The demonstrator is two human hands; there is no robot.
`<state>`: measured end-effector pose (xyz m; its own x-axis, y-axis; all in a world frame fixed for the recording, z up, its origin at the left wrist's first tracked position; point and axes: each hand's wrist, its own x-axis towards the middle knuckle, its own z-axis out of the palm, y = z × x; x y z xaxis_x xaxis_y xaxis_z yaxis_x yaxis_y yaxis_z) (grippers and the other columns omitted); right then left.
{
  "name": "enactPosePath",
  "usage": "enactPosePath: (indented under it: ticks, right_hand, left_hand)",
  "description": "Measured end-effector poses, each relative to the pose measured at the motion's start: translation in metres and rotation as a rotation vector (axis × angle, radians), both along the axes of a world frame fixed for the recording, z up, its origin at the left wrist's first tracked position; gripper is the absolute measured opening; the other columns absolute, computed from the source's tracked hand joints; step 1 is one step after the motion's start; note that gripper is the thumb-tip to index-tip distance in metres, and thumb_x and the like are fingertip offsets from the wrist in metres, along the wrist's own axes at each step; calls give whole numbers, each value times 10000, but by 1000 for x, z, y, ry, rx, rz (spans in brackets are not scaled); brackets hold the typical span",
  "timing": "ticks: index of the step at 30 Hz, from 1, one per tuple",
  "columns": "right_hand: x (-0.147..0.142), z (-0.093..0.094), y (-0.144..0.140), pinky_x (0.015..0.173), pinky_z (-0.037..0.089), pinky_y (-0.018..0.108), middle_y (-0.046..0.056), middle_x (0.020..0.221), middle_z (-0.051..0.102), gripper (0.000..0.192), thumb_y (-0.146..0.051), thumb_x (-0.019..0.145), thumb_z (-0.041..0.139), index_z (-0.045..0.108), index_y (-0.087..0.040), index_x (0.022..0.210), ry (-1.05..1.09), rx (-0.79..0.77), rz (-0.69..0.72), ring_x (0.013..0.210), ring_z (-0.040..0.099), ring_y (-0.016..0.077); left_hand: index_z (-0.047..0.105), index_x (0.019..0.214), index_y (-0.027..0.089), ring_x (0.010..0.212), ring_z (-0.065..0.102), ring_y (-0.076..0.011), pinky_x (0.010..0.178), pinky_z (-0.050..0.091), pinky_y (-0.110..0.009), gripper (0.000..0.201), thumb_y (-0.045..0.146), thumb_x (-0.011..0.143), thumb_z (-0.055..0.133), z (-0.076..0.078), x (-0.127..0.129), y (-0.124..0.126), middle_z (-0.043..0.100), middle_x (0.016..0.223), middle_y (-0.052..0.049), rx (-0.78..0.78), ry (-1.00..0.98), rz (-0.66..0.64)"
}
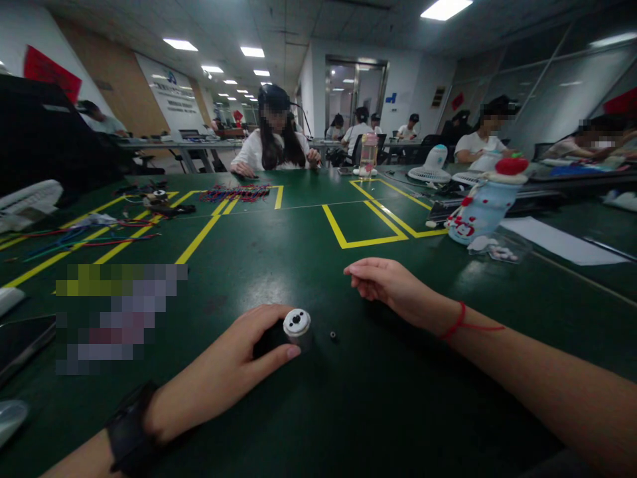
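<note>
While the left hand (233,372) wraps around a small dark cylinder with a white cap (296,323), thumb along the near side and fingers curled over the far side, the piece stands upright on the green table (318,411), its white end facing up. This looks like a steadying or pick-up step: the grip is closed on the dark body, and the cap shows clear just past the fingertips. A tiny black part (333,336) lies on the table just beside the cylinder, on its right, apart from both hands. The right hand (385,282) rests farther back and to the right, loosely open, palm down, holding nothing, well apart from the cylinder. By my reading, any next move with the tiny part would need a fine pinch, since it is small and lies flat against the table.
</note>
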<state>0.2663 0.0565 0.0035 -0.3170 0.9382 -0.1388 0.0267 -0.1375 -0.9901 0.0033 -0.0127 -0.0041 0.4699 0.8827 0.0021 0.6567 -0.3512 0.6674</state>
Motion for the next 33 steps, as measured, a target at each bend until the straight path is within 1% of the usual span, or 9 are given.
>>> enactPosePath:
  ticks: [4, 10, 18, 20, 23, 25, 27, 30, 33]
  right_hand:
    - [-1, 0, 0, 505, 367, 213, 10, 749, 609, 145, -297, 803, 643, 673, -165, 858, 8, 0, 10, 565, 497, 78]
    - [-2, -1, -1, 508, 365, 211, 11, 749, 617, 152, -297, 799, 648, 676, -160, 858, 4, 9, 37, 569, 510, 79]
    - [-1, 1, -4, 520, 375, 215, 12, 770, 611, 170, -308, 796, 652, 673, -159, 877, -8, 24, 75, 585, 503, 84]
    - [-1, 2, -4, 527, 378, 218, 13, 774, 610, 172, -309, 801, 646, 672, -158, 881, -28, 36, 82, 589, 503, 85]
    - [-2, 1, -5, 538, 385, 221, 15, 771, 612, 184, -310, 810, 635, 673, -149, 892, -119, 76, 106, 593, 504, 87]
    - [-3, 1, -7, 554, 397, 225, 19, 772, 622, 192, -304, 815, 630, 674, -143, 912, -212, 142, 161, 610, 518, 95]
    - [-4, 2, -12, 567, 407, 230, 22, 767, 634, 188, -289, 836, 603, 674, -144, 933, -327, 253, 222, 630, 537, 105]
    - [-7, 4, -22, 583, 409, 233, 22, 784, 637, 153, -239, 851, 576, 683, -157, 923, -509, 495, 316, 656, 547, 112]
    - [-9, 6, -33, 618, 408, 241, 19, 829, 630, 153, -215, 806, 633, 693, -179, 942, -634, 709, 422, 695, 544, 119]
  left_hand:
    - [465, 1213, 377, 1096, 545, -195, 983, 423, -355, 337, 449, 895, 549, 0, 0, 1, 564, 1221, 51, -2, 0, 6]
    - [473, 1226, 357, 1108, 539, -208, 998, 424, -385, 350, 447, 895, 546, 0, 0, 0, 552, 1255, 26, -11, 3, 2]
    - [477, 1247, 324, 1097, 558, -230, 985, 447, -417, 381, 450, 893, 542, 0, -1, 0, 567, 1248, -13, 26, 1, 0]
    - [487, 1235, 329, 1087, 567, -227, 979, 453, -409, 368, 445, 891, 547, 1, -1, 0, 583, 1226, -6, 32, 3, 2]
    - [495, 1229, 335, 1075, 578, -223, 966, 464, -394, 364, 441, 886, 557, 2, 0, -1, 594, 1215, 2, 34, 7, 5]
    - [501, 1228, 327, 1069, 582, -223, 955, 470, -384, 361, 437, 888, 555, 3, 0, -1, 593, 1222, -3, 39, 7, 1]
    - [503, 1223, 324, 1066, 582, -221, 952, 469, -377, 356, 431, 888, 557, 2, 0, -1, 595, 1217, -3, 53, 5, 2]
    - [501, 1211, 327, 1058, 580, -219, 952, 463, -376, 348, 430, 884, 565, 1, 0, -1, 606, 1186, 4, 66, 7, 7]
    - [503, 1203, 330, 1054, 579, -217, 952, 461, -375, 340, 434, 884, 563, 0, 0, -1, 608, 1173, 11, 57, 10, 5]
